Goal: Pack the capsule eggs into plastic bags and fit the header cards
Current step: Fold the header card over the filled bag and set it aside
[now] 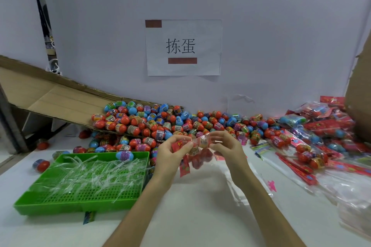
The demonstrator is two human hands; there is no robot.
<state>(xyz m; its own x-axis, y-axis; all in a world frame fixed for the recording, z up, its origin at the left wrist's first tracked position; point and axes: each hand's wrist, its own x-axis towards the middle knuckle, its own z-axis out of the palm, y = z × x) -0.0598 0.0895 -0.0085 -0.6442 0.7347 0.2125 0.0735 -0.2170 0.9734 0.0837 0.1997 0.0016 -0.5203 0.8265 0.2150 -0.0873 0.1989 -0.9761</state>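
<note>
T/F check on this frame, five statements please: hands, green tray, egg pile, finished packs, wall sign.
1. The left hand and the right hand hold a bag of eggs between them. True.
2. The green tray is full of capsule eggs. False: it holds clear plastic strips, and a single blue egg sits at its far rim.
3. The loose egg pile lies beyond the hands, partly on cardboard. True.
4. The finished packs are heaped on the person's left. False: the finished packs lie on the right.
5. The paper sign lies flat on the table. False: the paper sign hangs on the wall.
</note>
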